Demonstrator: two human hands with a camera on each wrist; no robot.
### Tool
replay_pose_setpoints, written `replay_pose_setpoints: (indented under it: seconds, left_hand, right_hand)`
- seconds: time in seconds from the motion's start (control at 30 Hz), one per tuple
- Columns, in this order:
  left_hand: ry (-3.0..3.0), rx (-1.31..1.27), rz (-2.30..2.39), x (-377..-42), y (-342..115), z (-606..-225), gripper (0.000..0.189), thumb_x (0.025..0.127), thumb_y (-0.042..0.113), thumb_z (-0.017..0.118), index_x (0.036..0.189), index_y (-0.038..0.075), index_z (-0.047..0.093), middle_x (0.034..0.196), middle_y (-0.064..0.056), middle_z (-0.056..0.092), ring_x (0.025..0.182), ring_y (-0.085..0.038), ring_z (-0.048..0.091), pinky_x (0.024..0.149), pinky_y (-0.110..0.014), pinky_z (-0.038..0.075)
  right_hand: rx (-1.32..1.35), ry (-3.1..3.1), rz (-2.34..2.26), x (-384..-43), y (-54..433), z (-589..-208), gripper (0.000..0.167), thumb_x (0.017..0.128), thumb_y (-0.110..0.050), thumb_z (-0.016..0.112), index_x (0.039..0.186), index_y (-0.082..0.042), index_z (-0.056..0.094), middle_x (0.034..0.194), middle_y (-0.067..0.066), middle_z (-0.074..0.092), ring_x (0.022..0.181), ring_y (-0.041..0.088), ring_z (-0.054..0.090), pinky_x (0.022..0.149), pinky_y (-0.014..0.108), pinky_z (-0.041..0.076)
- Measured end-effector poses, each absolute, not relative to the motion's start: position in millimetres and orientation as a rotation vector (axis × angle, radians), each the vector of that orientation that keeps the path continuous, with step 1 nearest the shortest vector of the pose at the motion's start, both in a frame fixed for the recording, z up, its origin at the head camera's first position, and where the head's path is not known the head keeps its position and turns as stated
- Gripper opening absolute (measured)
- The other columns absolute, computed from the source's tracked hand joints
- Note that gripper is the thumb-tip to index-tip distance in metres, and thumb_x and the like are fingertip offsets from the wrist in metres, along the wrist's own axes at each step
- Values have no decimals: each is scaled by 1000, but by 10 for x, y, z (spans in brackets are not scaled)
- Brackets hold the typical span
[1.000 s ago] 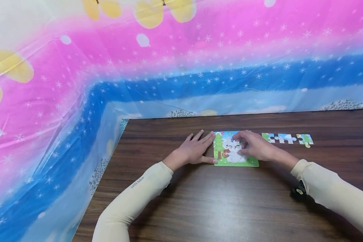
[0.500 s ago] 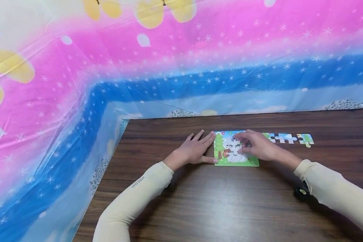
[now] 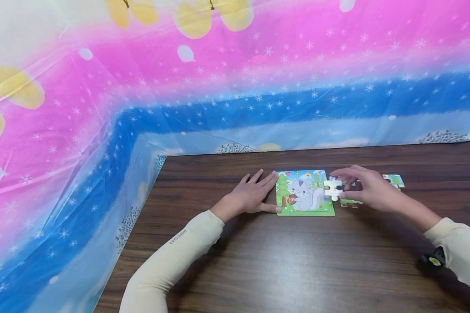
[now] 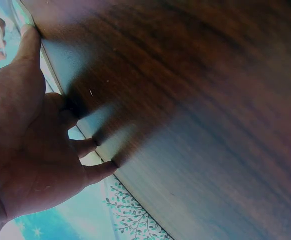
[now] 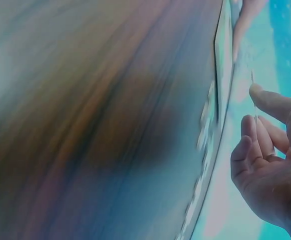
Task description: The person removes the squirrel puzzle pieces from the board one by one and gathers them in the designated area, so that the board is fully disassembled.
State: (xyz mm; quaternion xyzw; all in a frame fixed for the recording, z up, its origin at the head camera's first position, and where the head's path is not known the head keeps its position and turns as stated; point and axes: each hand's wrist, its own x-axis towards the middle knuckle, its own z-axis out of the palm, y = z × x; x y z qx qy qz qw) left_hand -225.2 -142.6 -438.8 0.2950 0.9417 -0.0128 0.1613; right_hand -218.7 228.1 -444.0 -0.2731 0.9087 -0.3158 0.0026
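Note:
A puzzle board [image 3: 303, 191] with a grey-white cartoon animal and green trees lies on the table in the head view. My left hand [image 3: 250, 193], fingers spread, touches its left edge with thumb and fingertips. Just past the board's right edge, my right hand [image 3: 370, 187] pinches a puzzle piece [image 3: 332, 188] between thumb and fingers, its pale side showing. In the right wrist view this piece [image 5: 253, 77] appears only as a thin edge at the thumb. Loose puzzle pieces [image 3: 395, 180] lie beyond the right hand, partly hidden by it.
Another green puzzle piece [image 3: 351, 203] lies under the right hand. The dark wooden table [image 3: 297, 261] extends toward me. A pink and blue patterned cloth [image 3: 258, 87] hangs along its back and left sides.
The right hand has lifted off the board and moved right, carrying the puzzle piece. More of the board's picture shows now. My left hand has stayed at the board's left edge.

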Motion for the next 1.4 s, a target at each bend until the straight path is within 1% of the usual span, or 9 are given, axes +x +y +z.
replay_pose_setpoints:
  seconds: [0.13,0.27,0.43,0.53,0.63,0.93,1.17,1.3,1.4]
  left_hand:
    - [2685,837,-39,-2253,-1428,-4393,102,99,76,49,173,23,2,181,4,1,169,-31,3,134,-61,13]
    - [2678,843,-34,-2256,-1428,-4398,102,100,76,49,173,23,2,181,3,1,168,-32,3,134,-61,14]
    - [2678,847,-34,-2268,-1432,-4408,102,99,76,49,173,23,2,181,3,2,168,-32,3,134,-61,14]
    - [2678,842,-34,-2272,-1435,-4412,102,99,76,49,173,23,2,181,4,2,169,-31,3,134,-61,14]
    - [2676,840,-32,-2274,-1438,-4410,103,99,76,50,173,23,2,181,3,1,169,-31,3,134,-61,13]
    - [2678,849,-36,-2288,-1447,-4387,102,100,75,50,173,23,2,181,3,1,169,-31,3,134,-60,14]
    - [2679,855,-32,-2295,-1444,-4372,102,100,75,49,173,23,2,181,3,2,169,-31,3,134,-61,13]
    - [2676,849,-31,-2292,-1446,-4366,102,99,75,50,173,23,2,181,3,2,169,-32,3,134,-61,13]
    - [2673,847,-23,-2289,-1442,-4365,102,100,75,50,173,22,2,181,3,2,168,-32,3,134,-61,13]
  right_hand:
    - [-858,2936,-935,-2178,2597,-4458,57,89,-21,88,141,-21,66,106,-2,71,88,5,66,71,27,53]
    - [-855,2989,-884,-2158,2875,-4501,58,86,-18,90,140,-21,67,102,-6,69,87,4,63,69,25,51]
    - [-851,2997,-839,-2134,3120,-4587,59,82,-14,92,136,-20,69,102,-8,69,90,-5,61,71,23,51]
    - [-829,2980,-828,-2113,3191,-4620,57,80,-16,93,133,-22,71,101,-10,71,91,-8,60,72,22,51]
    - [-828,2965,-818,-2095,3218,-4637,55,80,-18,94,131,-22,72,103,-9,71,92,-8,61,74,22,52]
    - [-854,2965,-709,-2110,3224,-4648,56,80,-17,94,132,-20,73,105,-7,64,88,-5,56,66,23,47]
    - [-878,2988,-662,-2144,3178,-4623,56,79,-17,95,130,-20,72,103,-8,64,91,-1,58,70,26,51]
    - [-873,2979,-684,-2175,3046,-4571,50,81,-19,93,126,-20,72,103,-7,65,92,4,59,72,28,51]
    - [-846,2943,-745,-2188,2881,-4536,44,86,-22,90,127,-18,72,104,-5,67,91,7,60,71,27,51]
